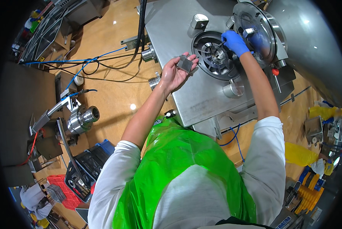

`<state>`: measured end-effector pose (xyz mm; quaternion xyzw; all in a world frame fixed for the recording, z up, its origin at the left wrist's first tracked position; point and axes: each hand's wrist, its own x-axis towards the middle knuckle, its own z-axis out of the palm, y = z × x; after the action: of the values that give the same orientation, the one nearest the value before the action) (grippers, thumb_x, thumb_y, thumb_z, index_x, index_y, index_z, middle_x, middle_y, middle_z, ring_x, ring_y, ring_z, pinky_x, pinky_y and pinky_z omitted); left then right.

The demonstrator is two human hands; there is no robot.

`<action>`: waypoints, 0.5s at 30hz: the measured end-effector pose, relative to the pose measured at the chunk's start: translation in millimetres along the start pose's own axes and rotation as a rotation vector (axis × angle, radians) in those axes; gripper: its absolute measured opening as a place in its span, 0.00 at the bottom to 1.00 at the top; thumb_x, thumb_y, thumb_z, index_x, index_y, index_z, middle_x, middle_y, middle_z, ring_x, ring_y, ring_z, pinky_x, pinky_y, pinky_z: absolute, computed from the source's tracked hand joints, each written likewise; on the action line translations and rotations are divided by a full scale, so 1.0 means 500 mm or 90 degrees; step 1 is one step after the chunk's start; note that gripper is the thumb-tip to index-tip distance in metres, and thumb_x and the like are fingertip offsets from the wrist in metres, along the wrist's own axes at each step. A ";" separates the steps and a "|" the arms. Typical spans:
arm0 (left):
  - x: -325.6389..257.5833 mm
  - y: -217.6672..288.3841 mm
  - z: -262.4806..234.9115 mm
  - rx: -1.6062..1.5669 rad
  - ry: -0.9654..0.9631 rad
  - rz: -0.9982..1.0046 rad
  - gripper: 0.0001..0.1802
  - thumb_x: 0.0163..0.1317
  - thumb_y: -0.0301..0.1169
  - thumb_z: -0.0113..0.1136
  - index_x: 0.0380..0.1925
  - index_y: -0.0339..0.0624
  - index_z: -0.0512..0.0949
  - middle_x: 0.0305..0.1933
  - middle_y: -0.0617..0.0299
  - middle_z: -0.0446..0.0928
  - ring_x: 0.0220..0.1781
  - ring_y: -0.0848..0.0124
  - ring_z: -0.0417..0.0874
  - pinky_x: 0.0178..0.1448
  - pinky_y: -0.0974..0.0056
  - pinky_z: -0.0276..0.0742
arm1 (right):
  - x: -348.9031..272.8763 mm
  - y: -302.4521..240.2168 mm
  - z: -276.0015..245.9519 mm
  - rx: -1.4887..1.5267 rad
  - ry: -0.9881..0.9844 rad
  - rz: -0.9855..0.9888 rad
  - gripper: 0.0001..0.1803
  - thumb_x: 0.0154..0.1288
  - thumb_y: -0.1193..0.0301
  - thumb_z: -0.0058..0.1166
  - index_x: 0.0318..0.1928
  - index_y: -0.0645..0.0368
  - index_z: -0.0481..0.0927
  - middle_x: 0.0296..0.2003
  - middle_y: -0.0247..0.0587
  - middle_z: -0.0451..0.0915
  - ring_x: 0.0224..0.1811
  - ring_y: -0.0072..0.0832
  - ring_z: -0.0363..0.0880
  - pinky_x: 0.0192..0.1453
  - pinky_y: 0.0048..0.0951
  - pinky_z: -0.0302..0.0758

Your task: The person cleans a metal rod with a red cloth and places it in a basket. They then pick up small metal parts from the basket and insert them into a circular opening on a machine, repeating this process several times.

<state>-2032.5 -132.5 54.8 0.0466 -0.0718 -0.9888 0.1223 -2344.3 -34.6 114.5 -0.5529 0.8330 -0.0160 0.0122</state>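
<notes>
While our green plastic apron [182, 168] fills the near edge of the view, we reach both arms out over the steel machine housing [186, 76] in front of us. Our left hand [175, 72], bare, is turned palm up with the fingers loosely curled around a small grey metal block [185, 63], which rests on the fingertips just beside the rim of the round opening [215, 55]. Our right hand [235, 41], in a blue glove, is closed on a thin dark tool [219, 45] whose tip points down into the rotor [216, 57] at the middle of that opening. We cannot tell what kind of tool it is.

Beyond the right hand the round hinged lid [256, 32] stands swung open, so the chamber is already exposed. We judge the work to be somewhere in its middle: one part is out and in hand, while the vaned rotor sits in place with the tool at it. Whether parts are coming out or going in, we cannot say.

Farther left, blue and black hoses [91, 63] trail across the tan floor [114, 99].
</notes>
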 end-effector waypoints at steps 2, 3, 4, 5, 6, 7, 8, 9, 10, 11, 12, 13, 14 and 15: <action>0.000 0.000 -0.001 0.002 -0.007 -0.002 0.25 0.70 0.32 0.35 0.64 0.33 0.55 0.68 0.38 0.59 0.71 0.45 0.61 0.74 0.47 0.61 | -0.011 0.017 0.010 0.026 0.022 -0.031 0.06 0.49 0.74 0.59 0.31 0.55 0.80 0.34 0.49 0.80 0.38 0.47 0.79 0.41 0.44 0.75; 0.000 0.000 -0.002 0.002 -0.009 -0.002 0.25 0.70 0.32 0.35 0.64 0.33 0.56 0.68 0.38 0.59 0.71 0.45 0.61 0.74 0.47 0.61 | -0.018 0.019 0.013 0.040 0.033 -0.047 0.07 0.49 0.75 0.59 0.31 0.55 0.80 0.34 0.49 0.80 0.38 0.47 0.79 0.41 0.44 0.75; 0.000 0.000 -0.004 0.002 -0.009 -0.001 0.25 0.70 0.32 0.36 0.64 0.33 0.56 0.68 0.38 0.59 0.70 0.45 0.61 0.74 0.48 0.61 | -0.023 0.021 0.016 0.052 0.046 -0.065 0.07 0.49 0.76 0.59 0.32 0.56 0.80 0.35 0.49 0.80 0.39 0.47 0.79 0.42 0.44 0.75; -0.001 0.001 -0.005 0.002 -0.009 -0.001 0.25 0.70 0.32 0.36 0.64 0.33 0.56 0.68 0.38 0.59 0.70 0.45 0.61 0.73 0.48 0.62 | -0.028 0.023 0.019 0.065 0.060 -0.083 0.07 0.50 0.76 0.58 0.33 0.56 0.79 0.36 0.49 0.80 0.39 0.48 0.79 0.43 0.44 0.75; 0.000 0.002 -0.003 0.003 -0.010 -0.001 0.25 0.70 0.32 0.36 0.64 0.33 0.56 0.68 0.38 0.60 0.70 0.45 0.62 0.73 0.48 0.62 | -0.033 0.025 0.020 0.077 0.075 -0.100 0.07 0.51 0.77 0.58 0.33 0.56 0.79 0.36 0.48 0.80 0.40 0.48 0.79 0.44 0.44 0.75; 0.001 0.001 -0.001 0.003 -0.006 -0.002 0.25 0.70 0.32 0.36 0.64 0.33 0.56 0.68 0.38 0.60 0.70 0.46 0.62 0.73 0.48 0.62 | -0.037 0.024 0.023 0.038 0.082 -0.096 0.07 0.52 0.76 0.57 0.34 0.56 0.79 0.37 0.49 0.80 0.41 0.48 0.79 0.45 0.44 0.75; 0.001 0.000 0.001 0.003 -0.003 -0.002 0.25 0.70 0.32 0.36 0.64 0.33 0.56 0.68 0.38 0.60 0.70 0.46 0.62 0.73 0.48 0.63 | -0.040 0.022 0.028 -0.001 0.089 -0.092 0.07 0.53 0.75 0.56 0.35 0.55 0.79 0.38 0.49 0.79 0.42 0.48 0.79 0.46 0.43 0.75; 0.000 0.001 0.002 0.005 0.003 -0.002 0.25 0.70 0.32 0.36 0.64 0.33 0.56 0.68 0.38 0.60 0.70 0.46 0.62 0.73 0.48 0.63 | -0.039 0.011 0.030 -0.036 0.097 -0.088 0.07 0.54 0.74 0.56 0.36 0.55 0.79 0.38 0.49 0.79 0.42 0.48 0.79 0.47 0.43 0.74; 0.000 0.002 0.002 0.004 0.000 -0.005 0.25 0.70 0.32 0.36 0.64 0.33 0.56 0.68 0.38 0.60 0.70 0.46 0.62 0.73 0.49 0.63 | -0.035 0.001 0.028 -0.044 0.106 -0.090 0.05 0.55 0.75 0.55 0.34 0.56 0.78 0.37 0.49 0.78 0.41 0.48 0.78 0.45 0.43 0.74; 0.001 0.002 0.001 0.002 -0.003 -0.007 0.25 0.70 0.32 0.36 0.64 0.33 0.56 0.68 0.38 0.60 0.70 0.46 0.62 0.73 0.49 0.63 | -0.028 -0.008 0.025 -0.052 0.114 -0.092 0.04 0.55 0.75 0.54 0.33 0.56 0.78 0.35 0.49 0.77 0.40 0.48 0.78 0.44 0.43 0.74; 0.001 0.001 -0.001 0.001 -0.005 -0.012 0.25 0.70 0.32 0.36 0.64 0.33 0.56 0.68 0.38 0.60 0.70 0.46 0.62 0.73 0.49 0.64 | -0.024 -0.020 0.022 -0.059 0.123 -0.093 0.03 0.55 0.76 0.53 0.32 0.56 0.78 0.34 0.49 0.77 0.38 0.48 0.77 0.42 0.42 0.73; 0.001 0.002 -0.003 0.002 -0.004 -0.012 0.25 0.69 0.32 0.37 0.64 0.34 0.56 0.68 0.38 0.60 0.70 0.46 0.62 0.72 0.48 0.64 | -0.019 -0.033 0.021 -0.020 0.104 -0.062 0.04 0.55 0.76 0.51 0.32 0.56 0.78 0.34 0.49 0.76 0.39 0.48 0.77 0.42 0.42 0.73; 0.000 0.003 -0.006 0.003 -0.003 -0.012 0.25 0.69 0.32 0.37 0.64 0.34 0.56 0.68 0.38 0.60 0.70 0.46 0.63 0.72 0.48 0.64 | -0.012 -0.046 0.019 0.019 0.085 -0.032 0.04 0.56 0.76 0.50 0.32 0.56 0.78 0.33 0.49 0.76 0.39 0.48 0.77 0.42 0.42 0.73; 0.000 0.004 -0.004 0.003 -0.004 -0.011 0.25 0.69 0.32 0.37 0.64 0.34 0.56 0.68 0.38 0.60 0.70 0.46 0.63 0.72 0.48 0.64 | -0.004 -0.049 0.016 0.056 0.067 -0.002 0.05 0.56 0.76 0.49 0.32 0.55 0.78 0.33 0.50 0.76 0.40 0.48 0.77 0.42 0.42 0.73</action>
<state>-2032.0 -134.9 53.0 0.0445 -0.0738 -0.9898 0.1134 -2320.7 -42.4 107.7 -0.5515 0.8302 -0.0813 -0.0072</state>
